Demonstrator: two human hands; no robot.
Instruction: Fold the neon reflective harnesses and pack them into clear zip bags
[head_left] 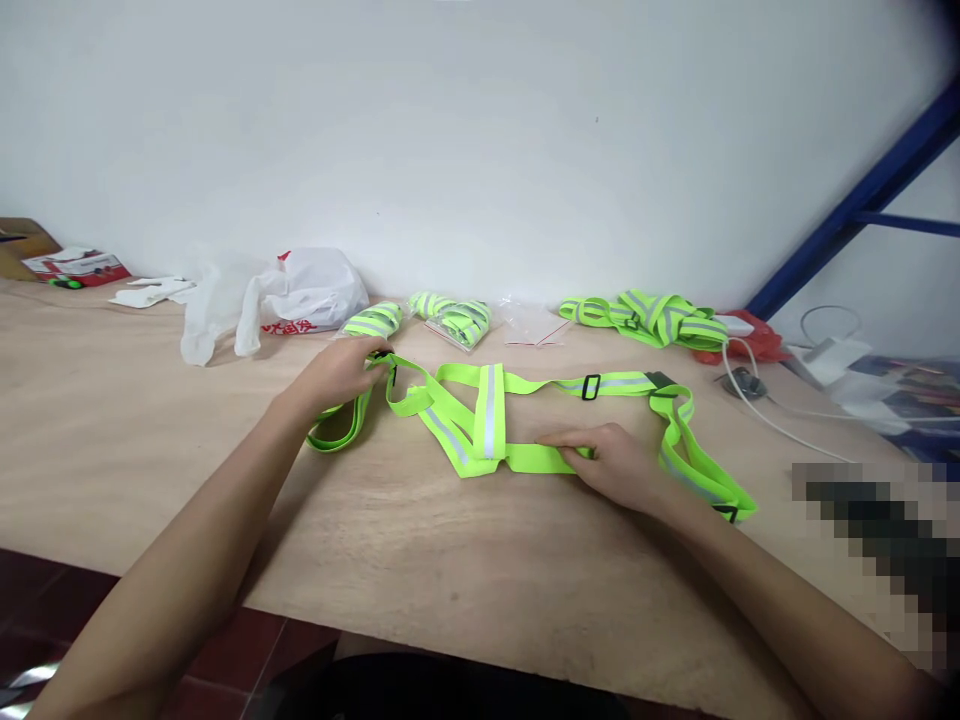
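Note:
A neon-yellow reflective strap vest [489,420] with silver stripes lies spread on the wooden table in front of me. My left hand [341,378] is closed on its left end, where a strap loops up to a black buckle at the fingertips. Below that hand a folded loop of strap [337,435] hangs to the tabletop. My right hand [619,465] pinches the lower strap, its index finger stretched along the edge; the thumb is partly hidden. A black slider buckle [591,387] sits on the upper strap, and twisted straps [694,465] trail right of this hand.
Along the wall lie bagged reflective vests [461,322], an empty clear bag [531,325], a loose vest pile [660,318], a white plastic bag [319,288] and white gloves [214,310]. A white cable [780,425] crosses the right side near a blue metal frame [847,215].

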